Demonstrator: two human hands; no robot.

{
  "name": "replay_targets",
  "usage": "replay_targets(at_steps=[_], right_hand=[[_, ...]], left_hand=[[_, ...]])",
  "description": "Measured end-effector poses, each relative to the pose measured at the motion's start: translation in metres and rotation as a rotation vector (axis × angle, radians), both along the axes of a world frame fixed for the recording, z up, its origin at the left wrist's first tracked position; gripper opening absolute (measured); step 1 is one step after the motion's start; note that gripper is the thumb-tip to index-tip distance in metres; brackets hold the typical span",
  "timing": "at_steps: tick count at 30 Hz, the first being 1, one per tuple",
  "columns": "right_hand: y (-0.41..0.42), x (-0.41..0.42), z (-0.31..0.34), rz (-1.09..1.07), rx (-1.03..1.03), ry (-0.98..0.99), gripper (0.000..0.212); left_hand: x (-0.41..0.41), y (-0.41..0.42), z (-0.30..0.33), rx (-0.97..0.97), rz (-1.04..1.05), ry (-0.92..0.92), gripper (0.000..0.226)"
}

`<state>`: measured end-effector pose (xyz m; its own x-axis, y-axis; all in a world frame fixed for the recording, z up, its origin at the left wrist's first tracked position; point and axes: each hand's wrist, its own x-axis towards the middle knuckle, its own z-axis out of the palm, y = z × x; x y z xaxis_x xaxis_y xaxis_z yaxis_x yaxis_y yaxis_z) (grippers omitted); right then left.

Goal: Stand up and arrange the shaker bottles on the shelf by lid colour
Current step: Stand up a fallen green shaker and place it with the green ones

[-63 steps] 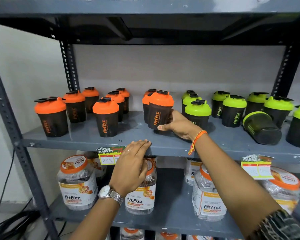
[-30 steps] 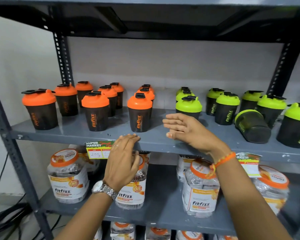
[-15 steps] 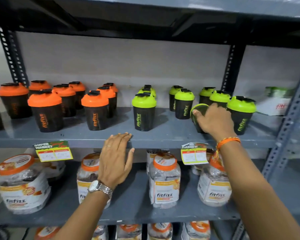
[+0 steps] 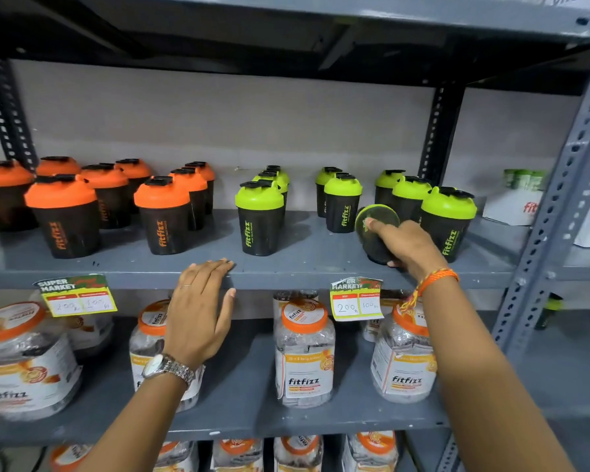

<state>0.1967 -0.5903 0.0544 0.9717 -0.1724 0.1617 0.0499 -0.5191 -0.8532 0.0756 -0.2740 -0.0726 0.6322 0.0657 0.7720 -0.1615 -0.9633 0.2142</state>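
Observation:
Black shaker bottles stand on the grey shelf. Several orange-lidded ones fill the left half. Several green-lidded ones stand in the right half. One green-lidded bottle lies tipped on its side with its round end facing me. My right hand grips this tipped bottle from the front, thumb under it. Resting on the shelf's front edge near the middle, my left hand is flat, fingers apart, and holds nothing.
Clear jars with orange lids fill the lower shelf. Two price tags hang from the shelf's front lip. A perforated steel upright bounds the right side, with white boxes beyond it. Another shelf board sits overhead.
My right hand let go of an orange-lidded bottle, swung right and closed on the tipped green-lidded bottle. The view has shifted right. My left hand stayed on the shelf edge.

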Motion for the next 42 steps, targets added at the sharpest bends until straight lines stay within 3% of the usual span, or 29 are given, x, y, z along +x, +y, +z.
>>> replay_targets(at_steps=[2,5,11,14,18,21,24,27,35,39,42], right_hand=[[-0.004,-0.001,-0.003,0.082,0.359,0.103,0.077],[-0.006,-0.007,-0.006,0.245,0.721,0.221,0.057],[-0.009,-0.015,-0.004,0.5,0.954,0.232,0.032],[-0.004,-0.012,-0.003,0.613,0.905,0.185,0.038],[-0.003,0.01,-0.01,0.724,0.736,0.109,0.102],[-0.001,0.023,-0.015,0.706,0.594,0.044,0.118],[-0.001,0.032,-0.018,0.657,0.46,0.014,0.119],[-0.002,0.04,-0.023,0.62,0.346,0.0,0.106],[-0.002,0.048,-0.029,0.612,0.231,-0.01,0.091],[-0.001,0.048,-0.029,0.618,0.195,-0.027,0.09],[-0.004,0.049,-0.029,0.657,0.205,-0.022,0.094]], left_hand=[[0.0,-0.001,0.0,-0.005,0.001,0.003,0.044],[-0.001,-0.001,0.001,-0.011,0.0,0.005,0.044],[0.0,-0.001,-0.001,-0.02,-0.001,0.027,0.046],[-0.002,0.001,0.0,-0.011,-0.011,0.027,0.046],[-0.002,0.002,0.001,0.002,-0.017,0.032,0.047],[-0.001,0.002,0.0,0.008,-0.014,0.026,0.047],[-0.001,0.002,0.0,-0.003,-0.014,0.026,0.048],[-0.001,0.002,0.0,-0.016,-0.024,0.015,0.045],[-0.002,-0.01,0.017,-0.124,0.027,-0.057,0.038],[0.012,-0.007,0.053,-0.215,0.143,0.028,0.027],[0.034,0.015,0.079,-0.397,0.051,0.174,0.034]])
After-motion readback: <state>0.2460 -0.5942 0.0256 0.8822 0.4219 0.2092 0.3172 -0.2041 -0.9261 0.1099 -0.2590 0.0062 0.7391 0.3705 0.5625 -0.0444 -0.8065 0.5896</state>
